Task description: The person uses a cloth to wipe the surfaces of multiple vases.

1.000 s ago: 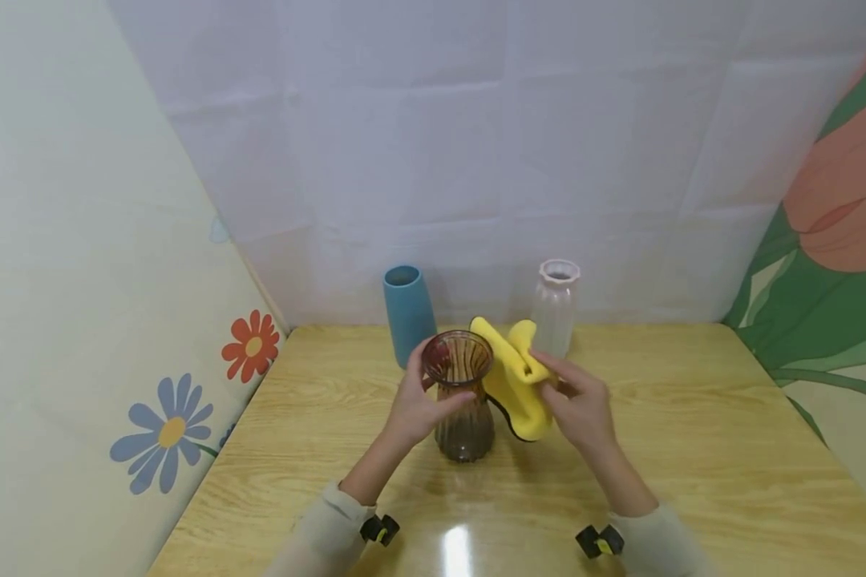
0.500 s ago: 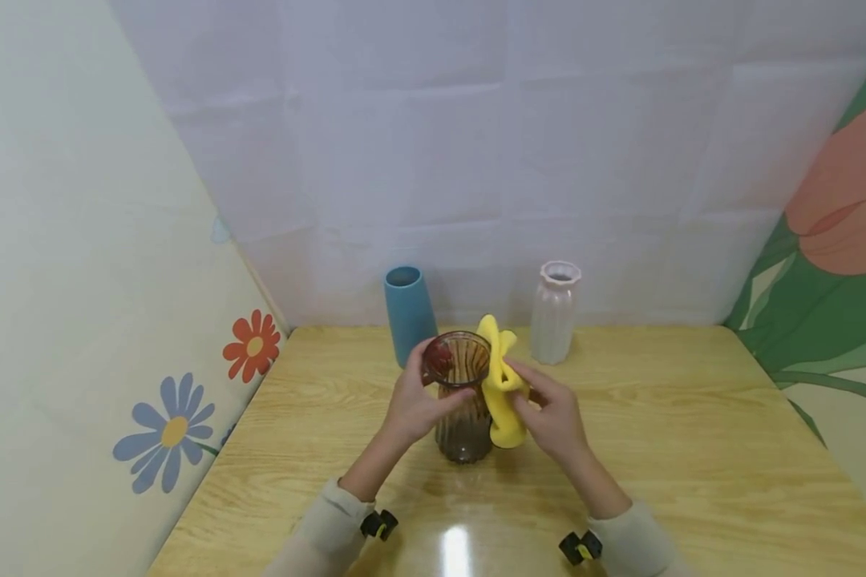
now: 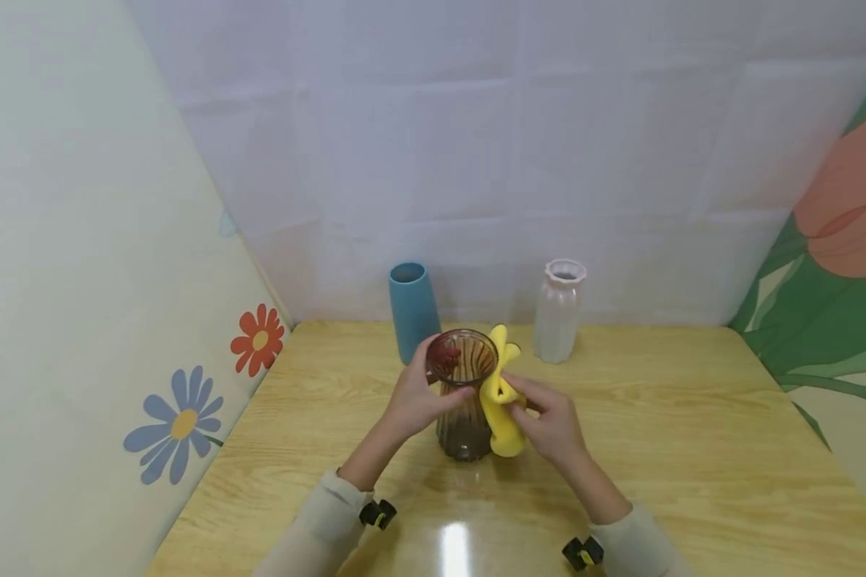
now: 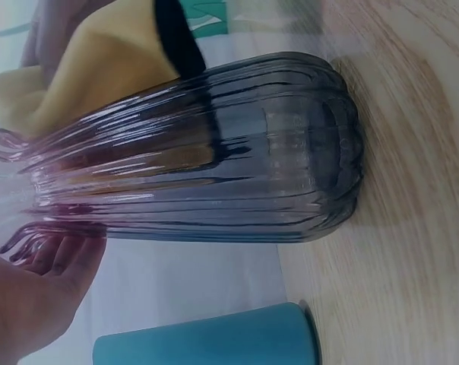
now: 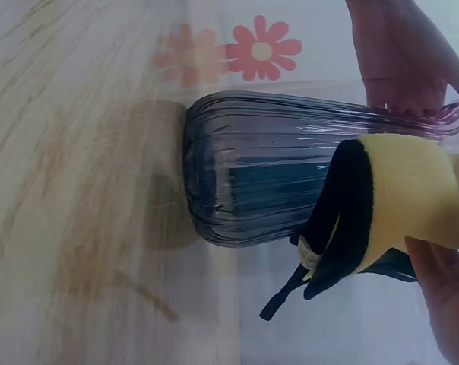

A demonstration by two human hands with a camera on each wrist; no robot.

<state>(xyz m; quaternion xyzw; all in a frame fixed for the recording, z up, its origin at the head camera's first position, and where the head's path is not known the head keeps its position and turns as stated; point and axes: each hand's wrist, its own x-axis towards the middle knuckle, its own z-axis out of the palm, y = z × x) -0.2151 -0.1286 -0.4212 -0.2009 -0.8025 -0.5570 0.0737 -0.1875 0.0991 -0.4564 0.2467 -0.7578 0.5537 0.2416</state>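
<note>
A ribbed glass vase, purplish at the rim and grey below, stands upright on the wooden table. My left hand grips its neck from the left, thumb across the near side. On the other side, my right hand pinches a folded yellow cloth between thumb and fingers. This cloth has a dark edging and a small loop with a tag, and it lies against the glass wall. Through the ribbed glass, the cloth shows as a dim shape in the left wrist view.
Behind the glass vase stand a blue vase at left and a white vase with a scalloped rim at right. A pale cloth backdrop hangs along the table's far edge. Flower-printed panels flank both sides.
My right hand has brought the yellow cloth leftward against the vase, bunching it, then slightly lower. The left hand keeps its grip and the vase stays in place.
</note>
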